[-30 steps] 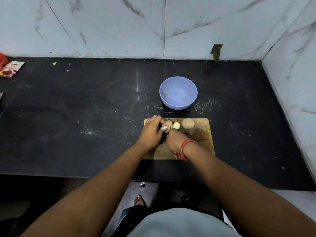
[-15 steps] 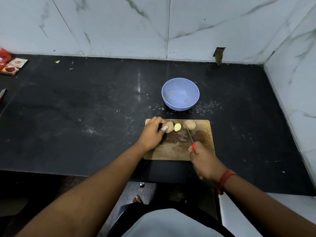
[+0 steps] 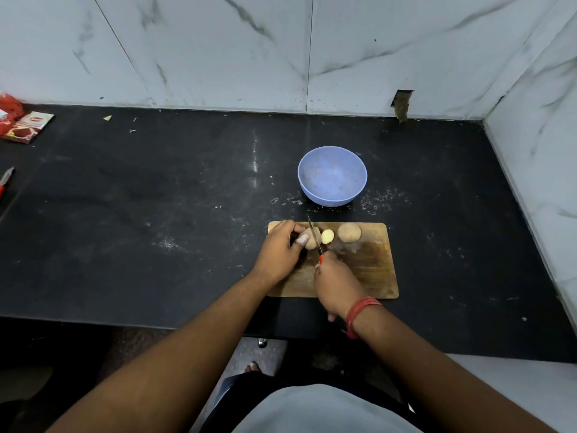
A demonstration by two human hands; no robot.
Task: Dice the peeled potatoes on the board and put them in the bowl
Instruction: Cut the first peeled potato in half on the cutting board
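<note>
A wooden cutting board point(image 3: 374, 270) lies on the black counter, with a blue bowl point(image 3: 332, 175) just behind it. My left hand point(image 3: 281, 248) grips a peeled potato point(image 3: 313, 239) at the board's far left corner. My right hand point(image 3: 335, 281) holds a red-handled knife point(image 3: 314, 234), and the blade lies across that potato. A small yellow cut piece point(image 3: 327, 236) sits right of the blade. A whole peeled potato point(image 3: 349, 232) rests further right. The bowl looks empty.
The black counter point(image 3: 156, 214) runs left, ending at marble walls behind and on the right. Red packets point(image 3: 22, 125) and a small tool point(image 3: 5, 179) lie at the far left. White specks litter the counter around the bowl.
My right hand swung out to the right with the knife, then came back left. The blade is now over the potato that my left hand has kept holding.
</note>
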